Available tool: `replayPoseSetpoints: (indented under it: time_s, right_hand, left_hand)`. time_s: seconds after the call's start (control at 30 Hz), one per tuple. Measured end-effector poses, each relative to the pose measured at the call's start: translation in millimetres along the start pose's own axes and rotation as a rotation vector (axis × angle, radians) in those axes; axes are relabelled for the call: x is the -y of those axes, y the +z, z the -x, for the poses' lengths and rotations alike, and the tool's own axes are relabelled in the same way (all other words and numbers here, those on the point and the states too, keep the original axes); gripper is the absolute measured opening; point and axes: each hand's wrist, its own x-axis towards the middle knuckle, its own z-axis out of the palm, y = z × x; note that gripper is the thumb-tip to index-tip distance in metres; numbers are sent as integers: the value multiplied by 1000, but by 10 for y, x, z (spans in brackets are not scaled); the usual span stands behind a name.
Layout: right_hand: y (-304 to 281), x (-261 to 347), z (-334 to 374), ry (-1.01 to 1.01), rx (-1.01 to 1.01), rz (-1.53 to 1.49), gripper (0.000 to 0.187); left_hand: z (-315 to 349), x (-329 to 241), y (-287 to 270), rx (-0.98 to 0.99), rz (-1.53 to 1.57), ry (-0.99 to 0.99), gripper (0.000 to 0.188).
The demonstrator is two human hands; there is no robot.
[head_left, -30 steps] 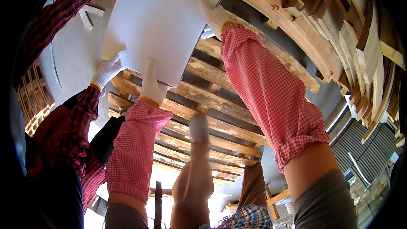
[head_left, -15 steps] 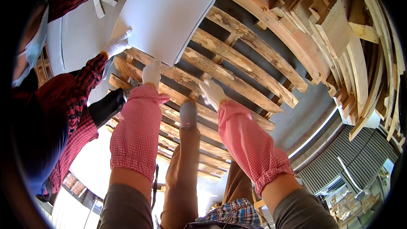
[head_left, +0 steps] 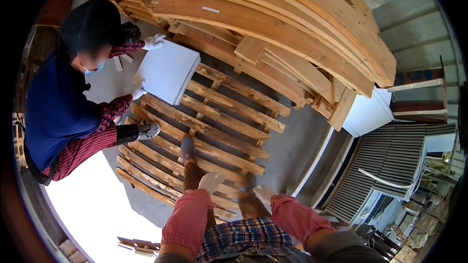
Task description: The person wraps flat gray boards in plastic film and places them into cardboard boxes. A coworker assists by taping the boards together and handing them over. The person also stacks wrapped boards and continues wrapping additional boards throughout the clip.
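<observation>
Wooden pallet (head_left: 207,125) lies near left hand (head_left: 211,182) and right hand (head_left: 264,194), fingers (head_left: 260,191) too blurred to tell if open.

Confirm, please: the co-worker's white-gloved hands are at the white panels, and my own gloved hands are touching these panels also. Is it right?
Not quite: in the head view, your left hand and right hand are well apart from the white panels. The rest stands.
</observation>
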Motion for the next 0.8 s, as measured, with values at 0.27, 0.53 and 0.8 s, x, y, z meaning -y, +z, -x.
replayPoseSetpoints:
  time_s: [0.27, 0.53, 0.8]
  right_hand:
    - [-1433, 529, 1360, 13, -323, -371, 43]
    - [-1204, -535, 2346, -111, -520, 60, 36]
    - [326, -2471, 2849, 505, -609, -317, 51]
  left_hand:
    - [1357, -1223, 805, -45, -320, 640, 22]
    - [2125, -1899, 1135, 295, -151, 313, 51]
    - [2107, -1445, 996, 226, -772, 604, 43]
